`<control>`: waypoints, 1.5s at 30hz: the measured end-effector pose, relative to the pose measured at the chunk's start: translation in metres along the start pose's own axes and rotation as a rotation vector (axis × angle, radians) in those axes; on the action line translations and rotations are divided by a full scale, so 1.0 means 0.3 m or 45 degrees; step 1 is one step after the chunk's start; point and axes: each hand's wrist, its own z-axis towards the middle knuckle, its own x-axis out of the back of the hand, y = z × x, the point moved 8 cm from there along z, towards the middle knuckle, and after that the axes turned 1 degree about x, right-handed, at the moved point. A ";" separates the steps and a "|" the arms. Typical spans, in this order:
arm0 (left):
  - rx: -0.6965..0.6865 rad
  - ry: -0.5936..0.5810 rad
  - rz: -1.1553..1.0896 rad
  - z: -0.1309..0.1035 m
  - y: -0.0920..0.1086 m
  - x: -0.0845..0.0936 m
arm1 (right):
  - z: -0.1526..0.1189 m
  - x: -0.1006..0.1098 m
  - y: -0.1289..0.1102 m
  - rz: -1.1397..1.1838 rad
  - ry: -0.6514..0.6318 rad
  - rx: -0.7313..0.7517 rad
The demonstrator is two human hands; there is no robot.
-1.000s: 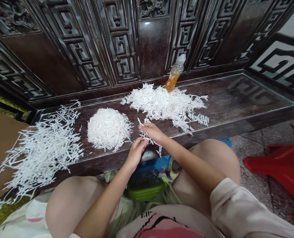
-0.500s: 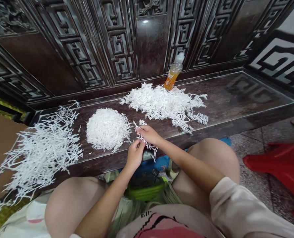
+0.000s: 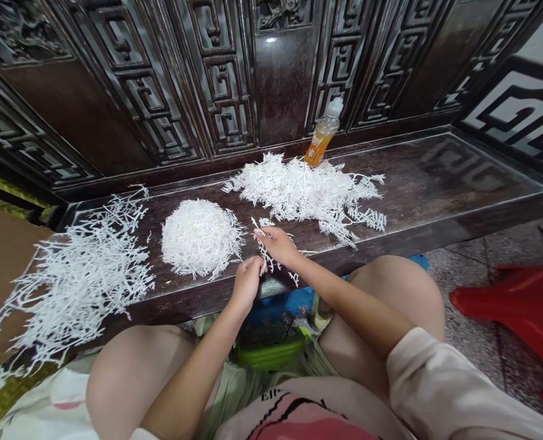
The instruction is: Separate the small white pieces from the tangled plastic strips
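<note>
Both hands meet over the front edge of the dark wooden bench (image 3: 418,183), fingers closed on a thin white branched plastic strip (image 3: 272,261) that looks like a moulding sprue. My left hand (image 3: 247,278) pinches its lower part; my right hand (image 3: 276,244) grips it higher up, and a tip pokes out past the fingers. To the left of the hands lies a rounded heap of small white pieces (image 3: 201,239). Beyond my right hand spreads a pile of white branched strips with fine side teeth (image 3: 308,189). The fingertips are partly hidden.
A tangle of barer white branches (image 3: 88,275) overhangs the bench's left end onto cardboard (image 3: 5,263). An orange drink bottle (image 3: 321,134) stands against the carved wooden back (image 3: 280,91). A red plastic stool (image 3: 513,305) is on the floor at right.
My right hand has shifted slightly up and right. The strip's hanging end has swung up and right between the hands. The view has moved a little; the piles look the same.
</note>
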 end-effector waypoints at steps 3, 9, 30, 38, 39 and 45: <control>-0.096 0.066 0.020 0.005 0.023 0.007 | -0.007 -0.001 -0.007 -0.043 0.064 0.012; -0.217 0.092 0.050 -0.039 0.061 -0.003 | 0.024 0.061 0.059 -0.092 0.213 -0.033; 0.374 -0.303 -0.708 -0.002 -0.077 -0.096 | 0.013 0.013 0.086 0.179 -0.017 -0.312; 0.381 -0.288 -0.712 -0.002 -0.088 -0.102 | -0.013 -0.029 0.038 0.272 -0.209 -0.305; 0.371 -0.280 -0.697 0.000 -0.088 -0.099 | -0.015 -0.030 0.034 0.277 -0.215 -0.311; 0.144 -0.226 -0.239 -0.004 -0.055 -0.067 | -0.015 -0.027 0.027 0.183 -0.215 -0.283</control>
